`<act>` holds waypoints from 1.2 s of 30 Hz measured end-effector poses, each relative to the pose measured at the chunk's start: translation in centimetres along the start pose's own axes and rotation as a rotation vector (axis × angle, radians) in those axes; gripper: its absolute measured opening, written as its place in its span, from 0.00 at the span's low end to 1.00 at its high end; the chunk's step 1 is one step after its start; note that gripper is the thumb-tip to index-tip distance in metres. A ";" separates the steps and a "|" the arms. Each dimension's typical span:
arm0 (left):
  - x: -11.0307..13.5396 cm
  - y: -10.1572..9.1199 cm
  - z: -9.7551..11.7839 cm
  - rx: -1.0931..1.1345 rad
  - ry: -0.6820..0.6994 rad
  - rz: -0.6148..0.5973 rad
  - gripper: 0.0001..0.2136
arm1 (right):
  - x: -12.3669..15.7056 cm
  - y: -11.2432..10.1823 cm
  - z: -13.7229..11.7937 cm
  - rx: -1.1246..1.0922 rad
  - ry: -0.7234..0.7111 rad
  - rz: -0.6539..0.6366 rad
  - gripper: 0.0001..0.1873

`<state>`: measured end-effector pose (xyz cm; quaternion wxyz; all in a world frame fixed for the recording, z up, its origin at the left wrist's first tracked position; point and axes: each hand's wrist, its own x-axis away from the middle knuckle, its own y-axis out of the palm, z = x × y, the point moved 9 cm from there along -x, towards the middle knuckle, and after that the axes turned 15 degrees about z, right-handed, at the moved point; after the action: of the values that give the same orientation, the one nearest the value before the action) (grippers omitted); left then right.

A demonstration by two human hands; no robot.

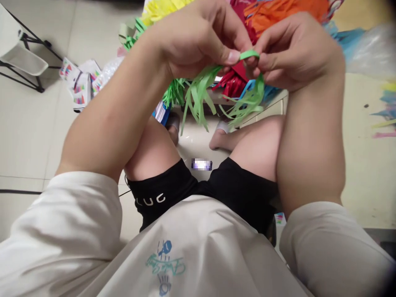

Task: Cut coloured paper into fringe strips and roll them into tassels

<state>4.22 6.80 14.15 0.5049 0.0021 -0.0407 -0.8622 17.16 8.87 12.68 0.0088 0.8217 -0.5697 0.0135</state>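
Observation:
A light green fringed paper tassel (199, 93) hangs in front of me, its strips falling in two bunches. At its middle, a narrow band makes a small loop. My left hand (207, 35) pinches the band from one side between thumb and fingers. From the other side, my right hand (295, 51) pinches it too, fingertips close to the left ones and partly hiding the band. Just beyond the hands lie yellow fringed paper (162, 10), orange fringed paper (289, 14) and red fringed paper (232, 84). Darker green fringe (175, 93) hangs below my left wrist.
Right of me is a pale yellow tabletop (359, 165) bearing a clear plastic bag (375, 49) and coloured strips (386, 109). Printed packets (82, 82) lie on the floor at left, near a black-framed chair (23, 55). A blurred-out object (201, 164) shows between my legs.

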 end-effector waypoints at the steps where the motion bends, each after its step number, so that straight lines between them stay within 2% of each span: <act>1: 0.1 0.3 -0.2 -0.008 -0.016 -0.027 0.19 | 0.3 -0.3 0.0 0.061 0.024 0.008 0.16; 4: 0.4 1.2 -0.4 0.036 -0.017 -0.091 0.19 | 1.0 -0.5 0.3 0.171 0.076 0.000 0.11; 7: 0.4 1.8 -0.2 0.138 -0.002 -0.080 0.18 | 0.8 0.1 0.2 0.066 0.016 0.003 0.16; 11: -0.5 1.6 -0.1 0.259 0.045 0.014 0.16 | 0.1 0.7 -0.3 -0.236 -0.185 -0.032 0.19; 14: -1.4 0.1 -1.2 0.303 0.041 0.171 0.17 | -0.6 0.5 0.7 -0.377 -0.132 0.010 0.22; 15: -1.6 -0.4 -2.0 0.317 0.002 0.208 0.16 | -0.8 0.6 1.1 -0.367 -0.094 0.014 0.24; 18: -2.1 -1.5 -3.3 0.336 0.006 0.254 0.12 | -0.8 0.9 1.4 -0.318 -0.080 0.031 0.31; 22: -2.4 -2.4 -4.0 0.377 0.058 0.284 0.22 | -0.8 1.0 2.2 -0.350 -0.028 0.117 0.36; 28: -2.5 -2.1 -4.5 0.405 0.039 0.337 0.25 | -1.0 0.9 1.9 -0.334 -0.118 0.228 0.38; 36: -2.6 -2.4 -4.6 0.367 0.067 0.374 0.21 | -0.9 1.2 1.6 -0.300 -0.195 0.246 0.35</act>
<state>3.57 9.89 9.29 0.6478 0.1147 -0.1792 -0.7315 15.76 9.25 11.02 0.0740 0.7328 -0.6597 -0.1498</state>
